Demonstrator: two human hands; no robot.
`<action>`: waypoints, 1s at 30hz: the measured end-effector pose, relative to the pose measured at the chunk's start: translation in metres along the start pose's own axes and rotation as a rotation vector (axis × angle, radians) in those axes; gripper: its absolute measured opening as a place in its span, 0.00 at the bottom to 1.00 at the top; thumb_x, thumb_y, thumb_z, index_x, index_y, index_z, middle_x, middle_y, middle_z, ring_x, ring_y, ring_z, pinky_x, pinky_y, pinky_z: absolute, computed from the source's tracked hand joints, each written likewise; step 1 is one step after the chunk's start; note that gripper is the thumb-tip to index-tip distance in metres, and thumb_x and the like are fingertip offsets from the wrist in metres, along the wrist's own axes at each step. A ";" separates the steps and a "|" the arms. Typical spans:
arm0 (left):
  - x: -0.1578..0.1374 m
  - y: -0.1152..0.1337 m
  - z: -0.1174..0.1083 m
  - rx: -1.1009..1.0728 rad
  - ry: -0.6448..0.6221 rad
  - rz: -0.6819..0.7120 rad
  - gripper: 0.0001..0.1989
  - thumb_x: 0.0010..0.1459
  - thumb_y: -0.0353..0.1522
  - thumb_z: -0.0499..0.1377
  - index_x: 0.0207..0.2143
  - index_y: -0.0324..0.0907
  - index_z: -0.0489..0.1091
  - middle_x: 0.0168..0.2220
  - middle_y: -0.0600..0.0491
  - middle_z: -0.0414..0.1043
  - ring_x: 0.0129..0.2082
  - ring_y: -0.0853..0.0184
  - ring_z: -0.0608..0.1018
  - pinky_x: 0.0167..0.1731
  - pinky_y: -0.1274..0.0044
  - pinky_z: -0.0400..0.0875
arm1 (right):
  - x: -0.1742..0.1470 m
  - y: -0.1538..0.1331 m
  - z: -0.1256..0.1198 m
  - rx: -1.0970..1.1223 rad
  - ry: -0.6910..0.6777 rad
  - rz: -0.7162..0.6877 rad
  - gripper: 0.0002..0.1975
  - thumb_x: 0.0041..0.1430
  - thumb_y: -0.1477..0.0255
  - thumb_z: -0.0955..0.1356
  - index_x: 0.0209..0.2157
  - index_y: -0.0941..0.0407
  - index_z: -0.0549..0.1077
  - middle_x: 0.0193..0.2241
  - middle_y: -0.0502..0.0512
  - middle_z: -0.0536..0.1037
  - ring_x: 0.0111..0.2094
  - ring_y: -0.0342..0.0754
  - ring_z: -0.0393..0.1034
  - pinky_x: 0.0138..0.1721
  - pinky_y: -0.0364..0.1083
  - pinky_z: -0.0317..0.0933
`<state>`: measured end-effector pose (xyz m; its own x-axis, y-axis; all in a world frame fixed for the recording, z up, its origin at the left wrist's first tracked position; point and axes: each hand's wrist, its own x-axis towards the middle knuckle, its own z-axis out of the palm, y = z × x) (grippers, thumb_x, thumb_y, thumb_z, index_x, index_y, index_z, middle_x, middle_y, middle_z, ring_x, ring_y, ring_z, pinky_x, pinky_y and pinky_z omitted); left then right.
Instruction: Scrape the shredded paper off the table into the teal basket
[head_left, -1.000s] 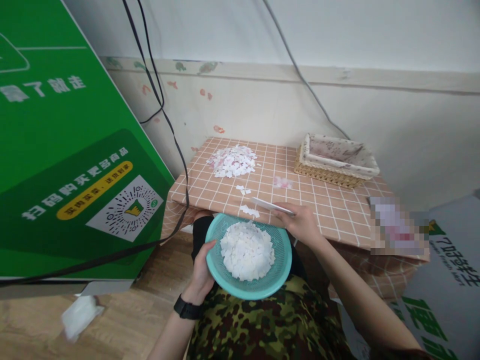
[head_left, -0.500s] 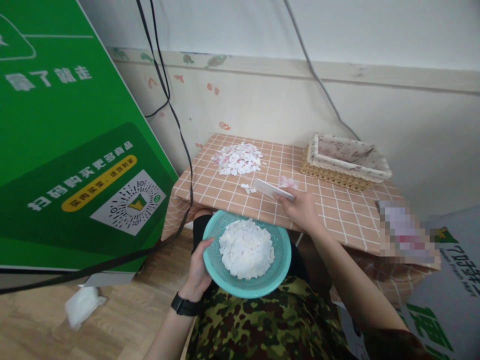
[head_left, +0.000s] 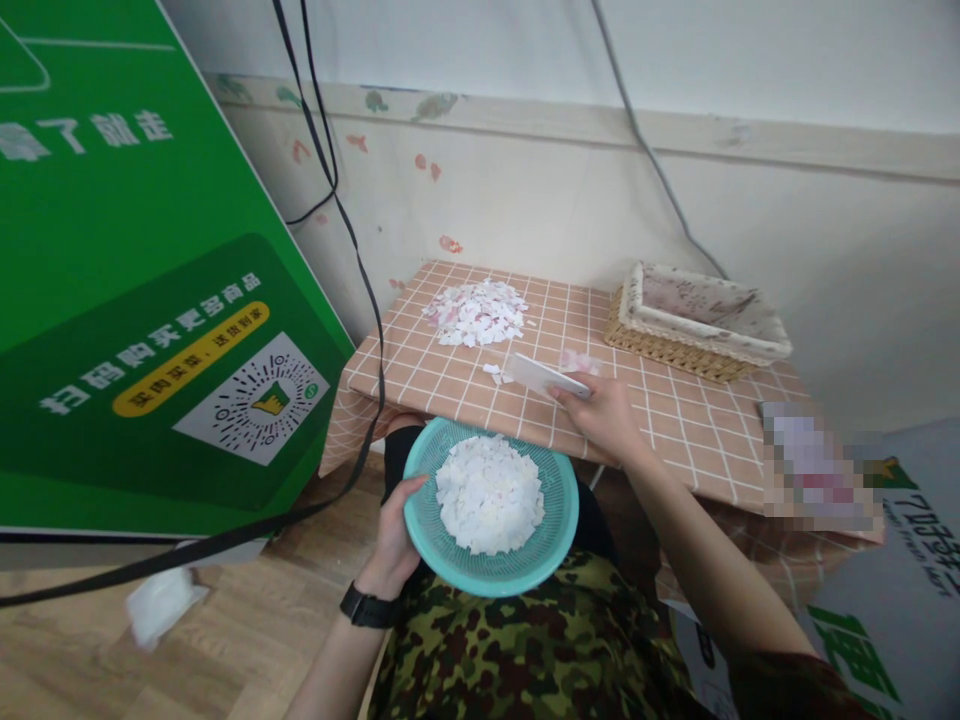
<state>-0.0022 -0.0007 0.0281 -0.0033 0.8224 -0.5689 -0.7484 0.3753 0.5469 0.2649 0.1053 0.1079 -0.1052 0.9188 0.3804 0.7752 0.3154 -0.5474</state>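
Observation:
My left hand (head_left: 397,535) grips the left rim of a teal plastic colander (head_left: 564,530), thumb over the edge. The colander sits at my lap, against the table's front edge, and holds a heap of small white paper pieces (head_left: 491,495). Over the table, my right hand (head_left: 604,410) is closed around one end of a flat white card-like slab (head_left: 544,375); what it is exactly I cannot tell. Just beyond the slab's tip lie a few white scraps (head_left: 495,373). Farther back is a pile of white and pinkish paper pieces (head_left: 480,312).
A checked brown cloth covers the table (head_left: 697,440). On it stand a cloth-lined wicker basket (head_left: 697,320), a pale pink patch of paper (head_left: 577,362) and a blurred-out item (head_left: 817,470). Black cables (head_left: 367,280) hang beside the green panel (head_left: 150,300) at left.
The view has shifted slightly. The slab in my right hand shows a little more of its flat face; my left hand keeps its hold on the colander.

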 end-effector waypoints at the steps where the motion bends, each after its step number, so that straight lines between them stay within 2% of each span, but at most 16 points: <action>1: 0.000 0.000 -0.001 -0.001 -0.002 -0.001 0.07 0.46 0.30 0.61 0.29 0.35 0.76 0.29 0.48 0.80 0.30 0.60 0.79 0.38 0.70 0.72 | -0.001 0.001 -0.001 -0.005 0.000 -0.004 0.13 0.56 0.64 0.64 0.35 0.55 0.78 0.25 0.55 0.79 0.22 0.47 0.70 0.24 0.44 0.58; 7: 0.002 -0.001 -0.003 0.003 -0.008 -0.007 0.09 0.47 0.31 0.61 0.30 0.34 0.76 0.30 0.46 0.80 0.30 0.59 0.80 0.38 0.69 0.72 | 0.000 0.008 -0.003 -0.096 0.041 0.002 0.14 0.56 0.64 0.64 0.36 0.56 0.78 0.23 0.55 0.78 0.22 0.48 0.69 0.24 0.45 0.57; 15: 0.002 0.000 -0.003 -0.001 -0.017 -0.022 0.09 0.48 0.31 0.61 0.31 0.34 0.76 0.32 0.45 0.80 0.34 0.56 0.80 0.41 0.67 0.72 | -0.001 -0.001 0.004 -0.086 -0.005 -0.030 0.14 0.58 0.65 0.62 0.38 0.55 0.77 0.25 0.55 0.78 0.22 0.47 0.69 0.24 0.44 0.56; 19: 0.002 0.000 -0.004 -0.002 -0.001 0.000 0.08 0.48 0.30 0.61 0.30 0.34 0.76 0.31 0.46 0.80 0.33 0.57 0.80 0.40 0.68 0.73 | -0.006 -0.005 0.004 -0.090 0.067 -0.021 0.14 0.58 0.66 0.63 0.36 0.56 0.78 0.25 0.55 0.78 0.22 0.47 0.69 0.24 0.44 0.56; 24: 0.002 0.000 -0.004 -0.014 0.009 -0.001 0.07 0.47 0.28 0.60 0.29 0.34 0.76 0.30 0.46 0.80 0.32 0.57 0.80 0.39 0.68 0.73 | -0.002 -0.008 0.003 -0.016 0.001 -0.109 0.12 0.58 0.68 0.64 0.38 0.54 0.78 0.28 0.53 0.79 0.24 0.46 0.70 0.26 0.43 0.58; 30: 0.002 0.000 -0.004 -0.005 -0.007 -0.005 0.08 0.49 0.28 0.59 0.31 0.33 0.76 0.30 0.46 0.80 0.34 0.57 0.80 0.40 0.69 0.73 | 0.011 -0.003 0.000 -0.065 -0.015 -0.162 0.11 0.56 0.72 0.64 0.37 0.52 0.78 0.28 0.52 0.80 0.25 0.47 0.71 0.28 0.44 0.59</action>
<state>-0.0046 -0.0009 0.0242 0.0049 0.8233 -0.5676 -0.7519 0.3772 0.5407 0.2615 0.1146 0.1136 -0.2409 0.8609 0.4482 0.7859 0.4440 -0.4304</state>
